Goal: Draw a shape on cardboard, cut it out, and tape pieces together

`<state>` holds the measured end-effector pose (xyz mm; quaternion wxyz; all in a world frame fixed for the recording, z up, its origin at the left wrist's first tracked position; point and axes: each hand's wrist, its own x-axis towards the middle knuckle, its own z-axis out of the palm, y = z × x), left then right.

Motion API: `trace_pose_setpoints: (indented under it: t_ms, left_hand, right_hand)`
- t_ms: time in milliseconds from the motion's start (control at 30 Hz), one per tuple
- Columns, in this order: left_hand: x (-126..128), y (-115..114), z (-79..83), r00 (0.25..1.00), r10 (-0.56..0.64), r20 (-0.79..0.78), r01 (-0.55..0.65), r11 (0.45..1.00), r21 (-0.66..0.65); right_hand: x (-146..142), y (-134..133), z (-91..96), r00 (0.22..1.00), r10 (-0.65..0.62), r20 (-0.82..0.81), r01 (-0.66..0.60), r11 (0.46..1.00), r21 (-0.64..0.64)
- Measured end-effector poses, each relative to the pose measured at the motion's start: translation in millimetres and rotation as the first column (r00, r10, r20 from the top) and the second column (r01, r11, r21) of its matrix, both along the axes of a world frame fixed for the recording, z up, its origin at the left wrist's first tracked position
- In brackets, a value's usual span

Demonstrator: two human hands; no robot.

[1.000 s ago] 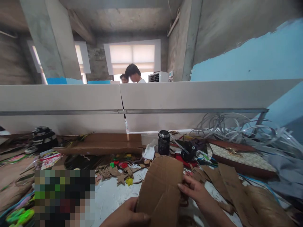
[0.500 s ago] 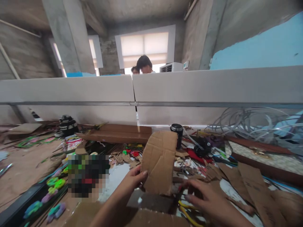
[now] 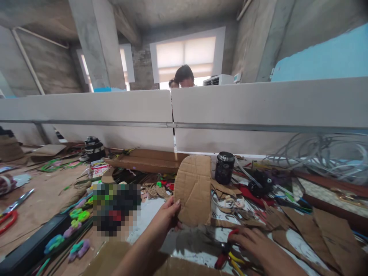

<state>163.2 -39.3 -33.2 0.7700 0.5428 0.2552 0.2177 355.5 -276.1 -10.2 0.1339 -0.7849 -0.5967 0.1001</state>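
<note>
In the head view, the left hand (image 3: 169, 215) grasps a rounded cardboard piece (image 3: 194, 191) by its lower left edge, thumb on the near face, holding it upright above the littered worktop (image 3: 54, 197). The right hand (image 3: 253, 243) curls over tools with red and yellow handles (image 3: 220, 261), its fingers at a red one; whether they have closed on it, I cannot tell. A black container (image 3: 224, 168) stands behind, just right of the cardboard, and loose cardboard strips (image 3: 330, 234) lie further right. To handle this well, a light pinch near the edge should do, since creases cross the face and a hard squeeze could bend it there. For the tools, better to separate the red handle from the yellow ones before lifting, with any blades pointed away from the left forearm
</note>
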Motion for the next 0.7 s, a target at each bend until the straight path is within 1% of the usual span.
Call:
trace_pose_setpoints:
  t_ms: [67, 167, 233, 333, 433, 500, 567, 633, 700]
  left_hand:
    - [0.4, 1.0, -0.6, 1.0, -0.013, -0.005, 0.013, 1.0, -0.012]
    - [-0.3, 1.1, -1.0, 1.0, -0.017, -0.006, 0.016, 1.0, -0.02]
    - [-1.2, 0.6, 0.0, 1.0, -0.018, -0.01, 0.018, 1.0, -0.023]
    - [-1.9, -0.6, 3.7, 1.0, -0.02, -0.019, 0.019, 0.999, -0.026]
    - [-2.4, -2.0, 8.0, 1.0, -0.013, -0.008, 0.012, 1.0, -0.014]
    - [-2.9, -2.9, 9.6, 1.0, -0.016, -0.005, 0.016, 1.0, -0.003]
    - [-3.5, -3.9, 9.9, 1.0, -0.029, -0.007, 0.029, 1.0, 0.007]
    - [-3.8, -4.9, 9.7, 0.999, -0.049, -0.005, 0.05, 0.999, 0.021]
    - [-3.9, -6.0, 9.2, 0.997, -0.075, 0.002, 0.075, 0.996, 0.044]
  right_hand:
    - [1.7, 0.4, -4.4, 1.0, -0.008, -0.019, 0.007, 0.997, -0.077]
    - [2.5, 2.5, -9.1, 0.999, -0.026, -0.039, 0.022, 0.994, -0.104]
    - [3.9, 4.2, -9.9, 0.999, -0.014, -0.042, 0.01, 0.995, -0.098]
    - [9.5, 5.0, -8.1, 0.998, -0.013, -0.069, 0.01, 0.999, -0.045]
    - [17.1, 3.4, -7.4, 0.982, -0.037, -0.188, 0.042, 0.999, 0.024]
    - [19.3, 2.2, -8.5, 0.952, -0.04, -0.303, 0.064, 0.996, 0.068]
    - [17.7, 1.9, -9.3, 0.912, -0.039, -0.409, 0.079, 0.993, 0.083]
    - [13.1, 2.6, -8.9, 0.879, -0.019, -0.476, 0.062, 0.995, 0.075]
    - [7.9, 3.8, -8.0, 0.855, 0.019, -0.519, 0.017, 0.998, 0.064]
